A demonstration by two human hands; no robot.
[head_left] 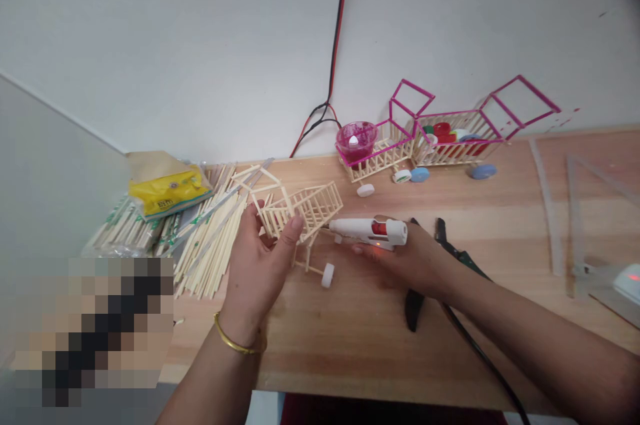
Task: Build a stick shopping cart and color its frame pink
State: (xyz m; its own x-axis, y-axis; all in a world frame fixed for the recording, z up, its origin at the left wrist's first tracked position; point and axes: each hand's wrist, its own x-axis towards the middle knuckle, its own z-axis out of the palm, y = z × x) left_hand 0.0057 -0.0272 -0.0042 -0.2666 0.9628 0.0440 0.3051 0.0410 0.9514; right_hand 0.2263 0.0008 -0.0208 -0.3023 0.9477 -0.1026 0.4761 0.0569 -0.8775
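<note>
The left hand (265,258) has most fingers hidden behind the cart (320,208). The right hand (395,253) covers the grip of the glue gun (370,230); whether the nozzle touches the cart is unclear. The right arm (520,325) hides part of a dark tool (413,310) at four o'clock and leaves the view there; the left arm (215,372) is cut at seven. A pixelated patch (115,332) masks eight. Also cut: the wire (336,38) at twelve, the cord (483,358) toward five, the white device (629,282) past three. Print on the packet (170,192), at nine, is too small.

The left hand (257,272) grips, thumb (289,234) extended (its forearm (215,372) slanting upward), while the right hand (405,258) curls closed.
</note>
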